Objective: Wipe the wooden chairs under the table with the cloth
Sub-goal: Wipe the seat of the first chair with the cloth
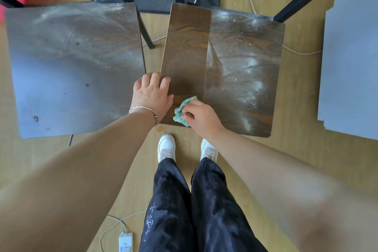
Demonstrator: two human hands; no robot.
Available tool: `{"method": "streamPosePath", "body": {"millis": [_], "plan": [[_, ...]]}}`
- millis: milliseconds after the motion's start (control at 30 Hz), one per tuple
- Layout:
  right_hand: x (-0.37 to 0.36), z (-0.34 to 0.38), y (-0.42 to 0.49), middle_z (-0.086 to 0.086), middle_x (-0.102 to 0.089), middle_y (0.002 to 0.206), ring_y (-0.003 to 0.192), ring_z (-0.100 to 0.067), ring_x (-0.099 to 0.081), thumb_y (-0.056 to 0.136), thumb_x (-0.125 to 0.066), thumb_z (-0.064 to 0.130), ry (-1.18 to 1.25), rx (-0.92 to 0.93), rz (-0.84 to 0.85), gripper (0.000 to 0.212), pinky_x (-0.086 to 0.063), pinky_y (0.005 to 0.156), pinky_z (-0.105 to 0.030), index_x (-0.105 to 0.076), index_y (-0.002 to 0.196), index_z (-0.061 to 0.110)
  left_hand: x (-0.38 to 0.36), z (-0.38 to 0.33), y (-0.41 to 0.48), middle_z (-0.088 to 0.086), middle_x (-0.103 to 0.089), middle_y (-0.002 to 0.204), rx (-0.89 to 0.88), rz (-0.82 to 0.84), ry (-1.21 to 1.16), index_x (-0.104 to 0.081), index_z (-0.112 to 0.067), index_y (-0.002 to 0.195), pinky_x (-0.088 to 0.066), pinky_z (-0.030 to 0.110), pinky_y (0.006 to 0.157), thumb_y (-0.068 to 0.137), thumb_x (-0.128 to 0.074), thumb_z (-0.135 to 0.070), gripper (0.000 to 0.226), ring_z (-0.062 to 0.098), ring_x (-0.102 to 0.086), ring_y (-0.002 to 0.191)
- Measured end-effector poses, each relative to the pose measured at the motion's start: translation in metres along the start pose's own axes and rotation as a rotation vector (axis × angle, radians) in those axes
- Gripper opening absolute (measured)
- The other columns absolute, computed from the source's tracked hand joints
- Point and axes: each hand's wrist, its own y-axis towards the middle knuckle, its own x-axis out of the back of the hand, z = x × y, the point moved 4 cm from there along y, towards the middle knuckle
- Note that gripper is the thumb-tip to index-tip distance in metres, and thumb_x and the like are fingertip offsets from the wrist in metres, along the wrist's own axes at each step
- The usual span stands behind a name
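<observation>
The right hand pinches a bunched green cloth at the near edge of the right chair seat, while the left hand lies flat, fingers spread, bracing that seat's near-left corner. The risk now: a small wad covers little, so strokes may leave dusty strips, or sweep the grit onto the floor and the white shoes. The seat's left strip shows dark, clean grain; the rest carries pale dust. The left chair seat looks wholly dusty, seemingly untouched.
</observation>
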Motion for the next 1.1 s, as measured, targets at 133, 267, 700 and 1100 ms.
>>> {"method": "streamPosePath", "body": {"millis": [133,267,700,1100], "plan": [[0.05,-0.016,0.06,0.002,-0.057,0.09,0.08,-0.022,-0.056,0.086,-0.065,0.015,-0.038,-0.04,-0.094,0.008,-0.047,0.067,-0.037,-0.067,0.081,0.01,0.01,0.001,0.034,0.006,-0.039,0.138,0.018,-0.004,-0.006,-0.039,-0.023,0.137,-0.035,0.045,0.102,0.094,-0.045,-0.045,0.049,0.031,-0.036,0.126],[0.115,-0.032,0.133,0.005,-0.054,0.093,0.086,-0.024,-0.057,0.087,-0.064,0.016,-0.072,-0.082,-0.222,0.008,-0.045,0.071,-0.034,-0.068,0.082,0.01,0.022,0.003,0.078,0.005,-0.039,0.137,0.029,-0.035,-0.01,-0.039,-0.023,0.136,-0.036,0.045,0.098,0.092,-0.047,-0.047,0.05,0.031,-0.036,0.123],[0.17,-0.065,0.219,0.0,-0.065,0.099,0.089,-0.018,-0.059,0.092,-0.064,0.028,-0.072,-0.406,-0.296,0.01,-0.044,0.07,-0.027,-0.065,0.096,0.019,0.023,-0.003,0.13,0.005,-0.038,0.139,-0.02,-0.075,0.0,-0.037,-0.024,0.137,-0.034,0.046,0.104,0.093,-0.044,-0.049,0.05,0.03,-0.035,0.126],[0.093,-0.047,0.106,0.002,-0.054,0.078,0.076,-0.023,-0.052,0.09,-0.063,0.019,-0.054,-0.33,-0.169,0.01,-0.044,0.065,-0.035,-0.058,0.082,0.015,0.021,-0.015,0.075,0.007,-0.041,0.135,-0.061,-0.05,0.005,-0.042,-0.02,0.134,-0.036,0.046,0.098,0.091,-0.05,-0.046,0.051,0.032,-0.038,0.121]]}}
